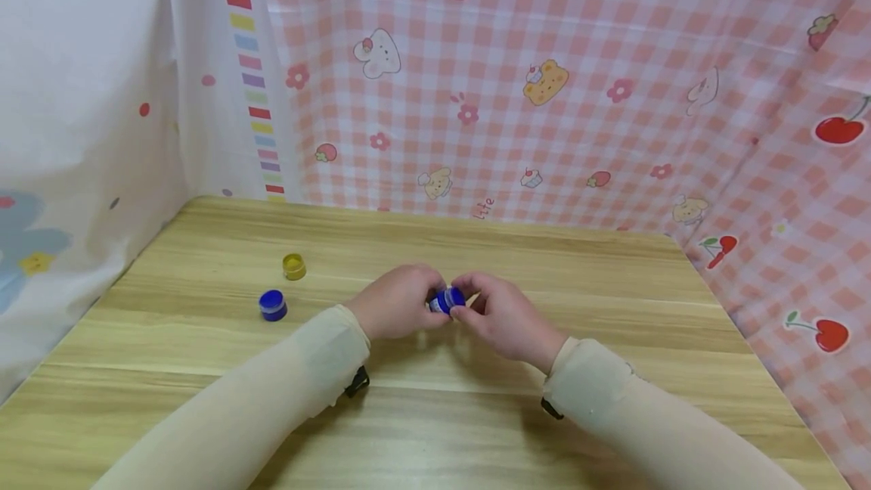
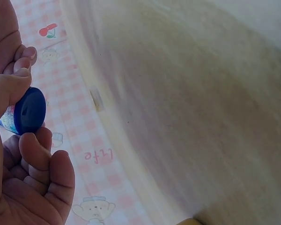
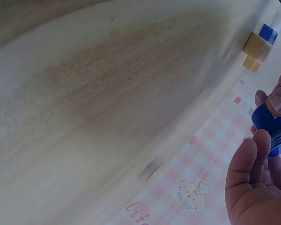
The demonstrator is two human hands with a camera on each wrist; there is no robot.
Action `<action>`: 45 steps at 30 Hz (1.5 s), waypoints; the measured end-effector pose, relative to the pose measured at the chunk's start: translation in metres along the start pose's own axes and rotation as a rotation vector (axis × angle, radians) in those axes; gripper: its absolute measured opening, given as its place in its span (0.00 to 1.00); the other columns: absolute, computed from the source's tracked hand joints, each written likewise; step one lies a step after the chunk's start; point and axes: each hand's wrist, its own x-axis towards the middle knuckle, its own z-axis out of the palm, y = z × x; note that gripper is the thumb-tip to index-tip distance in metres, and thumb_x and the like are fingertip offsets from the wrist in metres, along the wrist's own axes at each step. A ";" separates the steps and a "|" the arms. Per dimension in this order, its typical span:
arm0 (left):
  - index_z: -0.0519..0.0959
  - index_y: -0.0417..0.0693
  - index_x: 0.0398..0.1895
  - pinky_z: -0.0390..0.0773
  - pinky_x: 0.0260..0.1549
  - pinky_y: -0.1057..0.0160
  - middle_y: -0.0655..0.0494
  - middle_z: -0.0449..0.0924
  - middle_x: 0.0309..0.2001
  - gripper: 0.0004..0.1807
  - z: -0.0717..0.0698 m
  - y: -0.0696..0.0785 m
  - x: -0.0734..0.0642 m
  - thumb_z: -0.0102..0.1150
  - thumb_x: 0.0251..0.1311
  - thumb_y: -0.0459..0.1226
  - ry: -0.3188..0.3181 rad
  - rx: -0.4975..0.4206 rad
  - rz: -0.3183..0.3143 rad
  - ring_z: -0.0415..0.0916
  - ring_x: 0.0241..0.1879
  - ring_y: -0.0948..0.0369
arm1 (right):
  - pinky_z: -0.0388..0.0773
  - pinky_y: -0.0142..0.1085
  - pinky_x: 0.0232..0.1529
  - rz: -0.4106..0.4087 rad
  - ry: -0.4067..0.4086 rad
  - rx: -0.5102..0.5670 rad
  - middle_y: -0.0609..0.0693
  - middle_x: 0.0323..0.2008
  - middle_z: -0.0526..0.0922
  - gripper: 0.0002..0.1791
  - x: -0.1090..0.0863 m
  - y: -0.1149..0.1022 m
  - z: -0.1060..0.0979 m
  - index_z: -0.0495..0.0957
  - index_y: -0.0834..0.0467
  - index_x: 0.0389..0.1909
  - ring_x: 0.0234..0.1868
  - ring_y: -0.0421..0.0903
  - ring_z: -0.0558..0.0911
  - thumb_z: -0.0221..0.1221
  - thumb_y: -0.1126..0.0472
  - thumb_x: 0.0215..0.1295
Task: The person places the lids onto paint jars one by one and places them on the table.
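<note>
Both hands hold one small blue jar (image 1: pixel 447 300) just above the wooden table, tilted on its side. My left hand (image 1: pixel 398 302) grips its left end, where a pale label shows, between thumb and fingers. At the other end, the thumb and fingers of my right hand (image 1: pixel 502 317) pinch the blue lid (image 1: pixel 457 296). In the left wrist view the smooth round lid (image 2: pixel 33 110) faces the camera. The right wrist view has the jar (image 3: pixel 267 119) at its right edge, partly covered by fingers.
To the left on the wooden table (image 1: pixel 435 429) stand a second blue jar (image 1: pixel 273 306) and, behind it, a small yellow jar (image 1: pixel 294 267). Pink checked cloth (image 1: pixel 476 134) hangs along the back and right, white cloth (image 1: pixel 88 97) along the left.
</note>
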 end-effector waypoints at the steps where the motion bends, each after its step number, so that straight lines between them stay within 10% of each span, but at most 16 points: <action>1: 0.85 0.48 0.38 0.78 0.33 0.65 0.60 0.81 0.33 0.13 0.000 0.000 0.000 0.72 0.64 0.47 0.000 0.002 0.005 0.76 0.32 0.63 | 0.81 0.33 0.32 0.003 0.000 -0.001 0.51 0.47 0.87 0.16 0.000 0.000 0.000 0.79 0.59 0.59 0.36 0.41 0.82 0.64 0.63 0.74; 45: 0.86 0.48 0.44 0.80 0.34 0.67 0.61 0.83 0.35 0.13 -0.004 0.005 -0.001 0.71 0.66 0.47 -0.053 -0.043 -0.006 0.78 0.34 0.63 | 0.79 0.34 0.31 0.045 -0.013 -0.034 0.50 0.49 0.86 0.16 -0.003 -0.003 -0.004 0.79 0.56 0.59 0.35 0.42 0.81 0.66 0.62 0.73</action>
